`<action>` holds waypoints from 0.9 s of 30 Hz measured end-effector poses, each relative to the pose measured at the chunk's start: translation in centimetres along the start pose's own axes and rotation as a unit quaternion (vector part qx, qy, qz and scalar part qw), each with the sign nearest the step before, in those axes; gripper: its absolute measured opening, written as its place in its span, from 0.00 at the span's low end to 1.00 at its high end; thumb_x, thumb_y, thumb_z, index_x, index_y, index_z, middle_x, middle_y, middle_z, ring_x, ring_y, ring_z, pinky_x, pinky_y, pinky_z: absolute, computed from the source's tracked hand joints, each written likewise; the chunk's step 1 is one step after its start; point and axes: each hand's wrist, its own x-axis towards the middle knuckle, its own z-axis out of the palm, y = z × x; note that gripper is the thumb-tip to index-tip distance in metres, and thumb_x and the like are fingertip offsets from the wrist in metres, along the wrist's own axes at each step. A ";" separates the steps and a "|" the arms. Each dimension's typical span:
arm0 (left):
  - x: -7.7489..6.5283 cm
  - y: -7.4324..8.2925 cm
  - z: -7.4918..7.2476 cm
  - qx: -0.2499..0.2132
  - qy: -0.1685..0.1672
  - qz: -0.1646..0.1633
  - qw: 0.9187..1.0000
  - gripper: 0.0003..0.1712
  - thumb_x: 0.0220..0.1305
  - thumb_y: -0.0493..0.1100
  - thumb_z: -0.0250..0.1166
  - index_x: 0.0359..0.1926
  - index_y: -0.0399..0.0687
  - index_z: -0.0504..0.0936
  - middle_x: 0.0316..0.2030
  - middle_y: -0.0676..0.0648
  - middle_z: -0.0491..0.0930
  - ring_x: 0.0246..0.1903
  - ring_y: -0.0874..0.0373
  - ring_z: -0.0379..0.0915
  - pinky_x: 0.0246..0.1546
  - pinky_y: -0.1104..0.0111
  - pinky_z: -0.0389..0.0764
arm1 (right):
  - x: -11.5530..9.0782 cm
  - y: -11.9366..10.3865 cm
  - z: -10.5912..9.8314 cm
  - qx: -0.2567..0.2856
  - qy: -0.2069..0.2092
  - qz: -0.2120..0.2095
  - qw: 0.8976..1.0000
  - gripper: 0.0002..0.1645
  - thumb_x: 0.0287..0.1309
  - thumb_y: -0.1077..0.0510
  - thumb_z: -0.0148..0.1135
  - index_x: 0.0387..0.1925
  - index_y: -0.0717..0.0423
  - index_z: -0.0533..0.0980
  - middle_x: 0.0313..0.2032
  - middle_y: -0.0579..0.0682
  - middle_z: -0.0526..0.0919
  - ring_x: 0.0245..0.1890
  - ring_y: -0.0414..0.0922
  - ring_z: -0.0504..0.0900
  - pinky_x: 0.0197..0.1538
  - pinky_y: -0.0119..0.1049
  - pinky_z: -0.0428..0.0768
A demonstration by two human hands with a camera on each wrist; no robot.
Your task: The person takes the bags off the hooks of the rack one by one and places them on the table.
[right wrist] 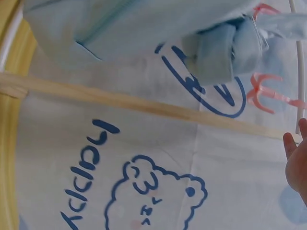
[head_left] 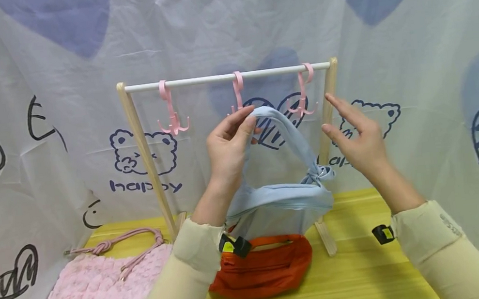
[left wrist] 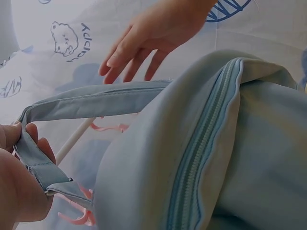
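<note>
A light blue handbag (head_left: 286,197) with a zipper along its top hangs from its strap in front of the rack. At the top of that strap, my left hand (head_left: 232,143) pinches the fabric between thumb and fingers; the left wrist view shows the strap (left wrist: 96,101) bent over the fingers. My right hand (head_left: 358,139) is held to the right of the bag, apart from it, fingers extended and holding nothing. Behind the bag, a pink hook (head_left: 238,91) hangs on the rack's white bar (head_left: 197,81), its lower part hidden by my left hand.
A pink puffy handbag (head_left: 101,293) lies at the left of the yellow wood-grain table (head_left: 357,273). An orange-red bag (head_left: 263,269) sits below the blue one. More pink hooks hang at the bar's left (head_left: 170,110) and right (head_left: 302,91). Wooden posts (head_left: 145,149) support the bar.
</note>
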 end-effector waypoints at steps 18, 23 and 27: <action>-0.7 0.5 -1.6 -0.009 0.022 0.007 1.000 0.15 0.69 0.29 0.66 0.55 0.27 0.84 0.38 0.51 0.89 0.29 0.61 0.82 0.30 0.72 0.82 | -7.6 -2.4 1.8 0.102 -0.043 0.002 0.994 0.37 0.55 0.74 0.68 0.68 0.70 0.72 0.66 0.68 0.76 0.70 0.42 0.74 0.69 0.30 0.72; -0.8 0.3 -1.7 -0.016 0.027 0.001 0.999 0.15 0.69 0.28 0.67 0.54 0.27 0.84 0.37 0.50 0.89 0.29 0.59 0.82 0.30 0.72 0.82 | -9.4 -0.3 2.3 0.113 -0.069 0.014 0.991 0.43 0.50 0.74 0.73 0.70 0.64 0.73 0.68 0.61 0.77 0.71 0.45 0.74 0.71 0.32 0.70; -0.9 0.2 -1.7 -0.021 0.029 -0.002 0.999 0.14 0.69 0.28 0.66 0.54 0.27 0.84 0.34 0.51 0.88 0.29 0.60 0.82 0.30 0.72 0.82 | -10.6 0.2 2.3 0.109 -0.096 0.045 0.988 0.48 0.47 0.76 0.75 0.72 0.59 0.72 0.71 0.56 0.75 0.73 0.43 0.71 0.75 0.33 0.66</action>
